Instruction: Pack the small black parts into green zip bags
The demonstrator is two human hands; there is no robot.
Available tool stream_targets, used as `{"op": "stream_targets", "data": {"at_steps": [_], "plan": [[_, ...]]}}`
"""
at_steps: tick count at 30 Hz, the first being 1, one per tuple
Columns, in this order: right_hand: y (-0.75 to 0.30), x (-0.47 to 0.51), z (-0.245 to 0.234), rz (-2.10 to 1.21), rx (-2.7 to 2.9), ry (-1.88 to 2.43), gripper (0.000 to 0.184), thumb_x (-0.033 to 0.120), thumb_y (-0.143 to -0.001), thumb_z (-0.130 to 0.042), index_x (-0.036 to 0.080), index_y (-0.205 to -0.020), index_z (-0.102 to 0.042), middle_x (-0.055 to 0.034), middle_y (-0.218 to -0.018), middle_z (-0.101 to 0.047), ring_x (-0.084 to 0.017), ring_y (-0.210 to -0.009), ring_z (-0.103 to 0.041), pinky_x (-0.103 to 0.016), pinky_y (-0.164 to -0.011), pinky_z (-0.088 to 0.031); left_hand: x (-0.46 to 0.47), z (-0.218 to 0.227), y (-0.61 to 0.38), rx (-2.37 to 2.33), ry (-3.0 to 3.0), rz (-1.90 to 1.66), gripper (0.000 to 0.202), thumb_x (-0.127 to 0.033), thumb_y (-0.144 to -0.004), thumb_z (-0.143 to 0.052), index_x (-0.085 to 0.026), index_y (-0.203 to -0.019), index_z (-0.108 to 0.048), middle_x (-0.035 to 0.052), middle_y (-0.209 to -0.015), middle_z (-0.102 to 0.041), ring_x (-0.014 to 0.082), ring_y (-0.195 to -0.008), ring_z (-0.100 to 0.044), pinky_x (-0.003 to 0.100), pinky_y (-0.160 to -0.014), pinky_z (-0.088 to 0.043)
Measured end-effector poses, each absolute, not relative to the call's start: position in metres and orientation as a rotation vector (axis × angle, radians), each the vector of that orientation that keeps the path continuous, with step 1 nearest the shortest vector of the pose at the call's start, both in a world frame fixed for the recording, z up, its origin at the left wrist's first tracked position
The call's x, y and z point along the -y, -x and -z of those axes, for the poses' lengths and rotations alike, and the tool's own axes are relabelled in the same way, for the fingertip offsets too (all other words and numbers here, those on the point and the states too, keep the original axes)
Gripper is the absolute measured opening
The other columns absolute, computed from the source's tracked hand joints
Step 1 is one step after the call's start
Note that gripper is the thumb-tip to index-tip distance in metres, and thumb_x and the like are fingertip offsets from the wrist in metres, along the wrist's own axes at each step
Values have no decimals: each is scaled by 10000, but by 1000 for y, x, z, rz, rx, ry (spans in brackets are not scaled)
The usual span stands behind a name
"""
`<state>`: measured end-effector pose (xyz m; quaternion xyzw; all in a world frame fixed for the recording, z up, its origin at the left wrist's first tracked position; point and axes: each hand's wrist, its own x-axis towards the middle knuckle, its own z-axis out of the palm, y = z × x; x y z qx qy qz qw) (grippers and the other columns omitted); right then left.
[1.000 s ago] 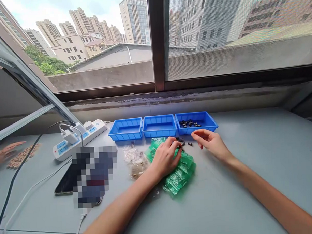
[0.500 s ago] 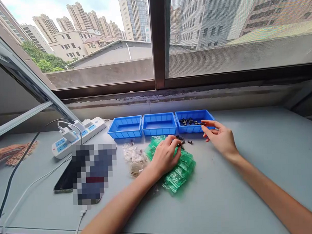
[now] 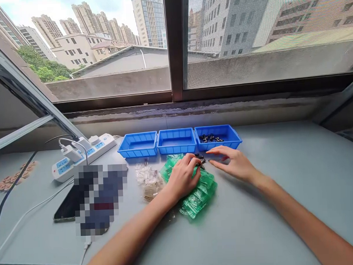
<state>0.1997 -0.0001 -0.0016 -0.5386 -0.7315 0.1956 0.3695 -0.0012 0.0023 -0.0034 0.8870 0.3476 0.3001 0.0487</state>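
Several dark screws half-hidden by left hand, its grip unclear — right hand, fingers parted, green bags partly covered

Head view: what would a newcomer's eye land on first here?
Probably the three bright blue plastic bins lined up below the window, with small dark screw-like pieces in the rightmost bin. Just in front, the left hand rests on a glossy heap of green plastic bags, while the right hand spreads its thumb and fingers beside it. Off to the left lies a white power strip.
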Motion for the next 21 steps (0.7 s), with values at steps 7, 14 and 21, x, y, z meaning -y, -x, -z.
{"op": "stream_targets", "data": {"at_steps": [7,14,21], "plan": [[-197,1,11,-297,2082,1515,231,335,-827,-476,279,-922,-678,-46,-966,-665,-240,-915,-604,-388,-781,-496,-1,3,2,-1069,-2708,-909,132,-174,-855,-400,-196,-953,-486,54,-987,-544,164,-851,-576,302,-740,-485],[-199,-1,10,-312,1913,1599,160,344,-766,-548,282,-800,-693,-25,-878,-684,-246,-857,-614,-353,-667,-496,-1,3,1,-1073,-2710,-913,127,-168,-846,-417,-195,-949,-487,55,-992,-548,168,-866,-583,305,-744,-488],[-176,6,4,-934,1568,1331,378,522,-669,-633,195,-849,-693,-70,-844,-707,-189,-661,-622,-308,-581,-497,0,3,1,-1074,-2675,-942,142,-193,-847,-447,-196,-989,-460,51,-989,-553,170,-858,-584,302,-741,-489]]}}
